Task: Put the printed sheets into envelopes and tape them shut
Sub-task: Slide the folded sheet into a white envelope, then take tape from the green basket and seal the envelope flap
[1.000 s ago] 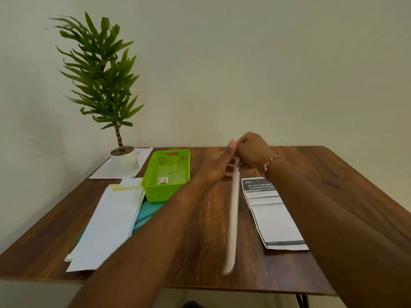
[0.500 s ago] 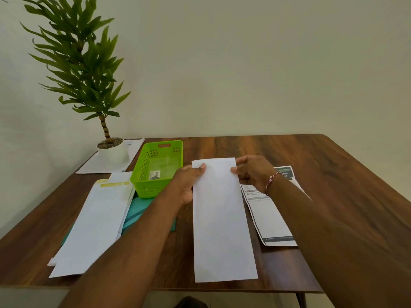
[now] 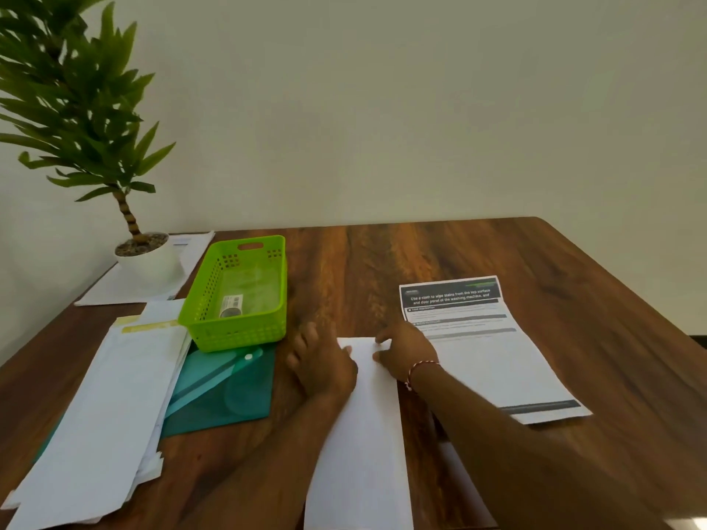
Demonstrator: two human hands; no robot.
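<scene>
A long white envelope [image 3: 363,434] lies flat on the wooden table [image 3: 382,262], running from the table's middle toward me. My left hand [image 3: 321,369] grips its left edge near the far end, fingers spread onto the wood. My right hand [image 3: 405,353], with a red-and-white thread on the wrist, pinches the far right corner of the same envelope. A folded printed sheet [image 3: 489,350] with a dark header lies just right of my right hand. A stack of white envelopes [image 3: 103,415] sits at the left.
A green plastic basket [image 3: 267,296] holding a small labelled item [image 3: 231,306] stands left of centre. A teal plastic folder [image 3: 225,388] lies partly under it. A potted plant [image 3: 147,258] stands on a paper [image 3: 195,246] at the back left corner.
The envelope was held on edge, then turned flat in both hands, and now rests on the table nearer to me. My hands stayed at its far end.
</scene>
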